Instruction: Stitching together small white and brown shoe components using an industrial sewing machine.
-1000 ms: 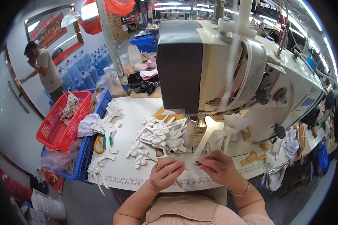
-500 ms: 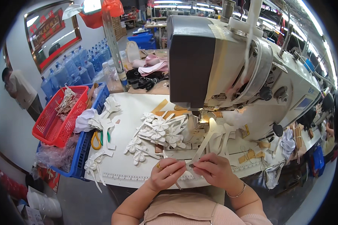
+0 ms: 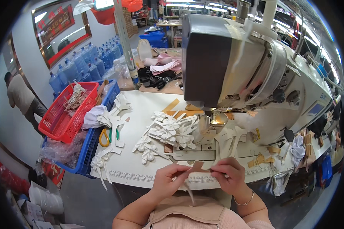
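Observation:
Just in front of the sewing table's edge, my left hand (image 3: 169,180) and my right hand (image 3: 230,176) pinch a strap piece (image 3: 197,167) between them. Its tan side faces up, and a thin pale tail hangs below my left hand. Past my hands stands a large sewing machine (image 3: 203,61), its lamp lit beside the needle area. Left of the needle lies a heap of white flower-trimmed straps (image 3: 171,129). Plain white branched pieces (image 3: 227,141) lie under the machine's arm, beyond my right hand.
At the left, a red basket (image 3: 57,128) of scraps rests on a blue crate (image 3: 82,160). Scissors (image 3: 104,138) with yellow and green handles lie near more white pieces (image 3: 112,126). A printed ruler (image 3: 141,178) follows the front edge. A person (image 3: 23,95) stands far left.
The piece in my hands has turned from its pale side to its tan side. My hands have moved apart. The view has shifted slightly, and the person at far left has turned away.

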`<state>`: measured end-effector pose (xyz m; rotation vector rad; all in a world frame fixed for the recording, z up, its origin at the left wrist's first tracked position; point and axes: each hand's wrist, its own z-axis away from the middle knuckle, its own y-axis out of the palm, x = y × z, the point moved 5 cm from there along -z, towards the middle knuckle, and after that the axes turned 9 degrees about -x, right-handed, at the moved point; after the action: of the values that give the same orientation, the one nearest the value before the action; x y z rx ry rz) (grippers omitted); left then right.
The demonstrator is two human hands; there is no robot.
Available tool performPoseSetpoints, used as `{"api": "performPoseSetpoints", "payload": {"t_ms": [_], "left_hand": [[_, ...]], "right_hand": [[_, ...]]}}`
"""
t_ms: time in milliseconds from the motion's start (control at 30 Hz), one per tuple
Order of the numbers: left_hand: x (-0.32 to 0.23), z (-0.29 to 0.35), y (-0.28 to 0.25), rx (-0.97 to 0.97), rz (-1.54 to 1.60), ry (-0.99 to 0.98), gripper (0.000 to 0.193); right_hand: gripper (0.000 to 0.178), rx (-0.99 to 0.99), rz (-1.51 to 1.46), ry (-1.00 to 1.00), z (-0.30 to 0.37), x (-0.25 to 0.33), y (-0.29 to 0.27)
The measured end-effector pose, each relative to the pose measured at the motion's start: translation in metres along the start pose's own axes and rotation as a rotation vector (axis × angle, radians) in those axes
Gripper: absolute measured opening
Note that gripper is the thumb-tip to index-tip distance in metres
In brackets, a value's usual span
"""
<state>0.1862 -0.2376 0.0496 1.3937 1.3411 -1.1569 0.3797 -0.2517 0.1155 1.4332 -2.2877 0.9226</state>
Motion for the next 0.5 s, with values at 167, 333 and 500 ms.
{"api": "performPoseSetpoints", "payload": {"t_ms": [167,333,500], "left_hand": [[0.026,0.002,0.001,0.131,0.415,-0.525,0.021],[0.034,0.003,0.002,0.115,0.535,-0.577,0.02],[0.034,0.004,0.003,0.108,0.568,-0.566,0.021]], "right_hand": [[0.023,0.183,0.131,-0.149,0.008,0.003,0.02],[0.025,0.231,0.225,-0.218,0.012,-0.001,0.036],[0.024,0.195,0.188,-0.208,0.009,0.001,0.04]]}}
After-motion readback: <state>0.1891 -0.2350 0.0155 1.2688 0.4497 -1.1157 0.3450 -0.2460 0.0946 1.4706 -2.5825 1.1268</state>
